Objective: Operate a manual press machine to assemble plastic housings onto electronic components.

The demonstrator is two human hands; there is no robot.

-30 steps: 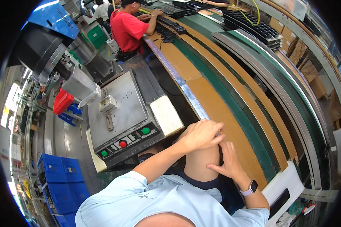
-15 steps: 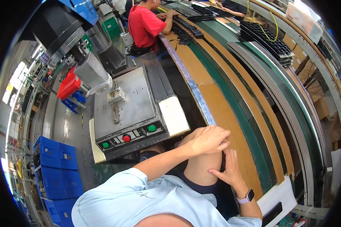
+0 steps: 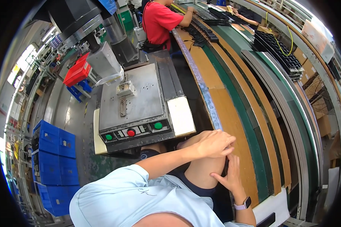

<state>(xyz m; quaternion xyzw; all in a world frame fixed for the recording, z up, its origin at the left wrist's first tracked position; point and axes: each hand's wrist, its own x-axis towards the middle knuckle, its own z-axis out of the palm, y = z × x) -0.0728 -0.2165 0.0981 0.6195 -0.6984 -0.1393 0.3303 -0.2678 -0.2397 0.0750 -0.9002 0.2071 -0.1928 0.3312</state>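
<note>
My left hand [image 3: 215,144] rests on top of my bent knee [image 3: 204,169], its fingers loosely curved with small gaps and no object visible in them. Just below it, my right hand [image 3: 232,178] leans against the side of the same knee, thumb spread away from the fingers, holding nothing. A watch [image 3: 243,203] with a pale band circles the right wrist. To the left of my knee stands a press machine with a flat metal bed [image 3: 140,108]. A small metal fixture [image 3: 125,89] sits on that bed, below the metal press head [image 3: 104,62]. Its front panel carries a red button [image 3: 131,132] and two green ones.
Stacked blue bins [image 3: 56,166] stand at left, with a red bin [image 3: 77,71] behind. A long workbench with a brown board [image 3: 231,113] and green strips curves along my right. Black trays [image 3: 278,53] are piled on it. A person in red [image 3: 159,22] works farther along.
The view has shifted, so the machine and bench appear farther right. Both hands stay at the knee, with little change in pose.
</note>
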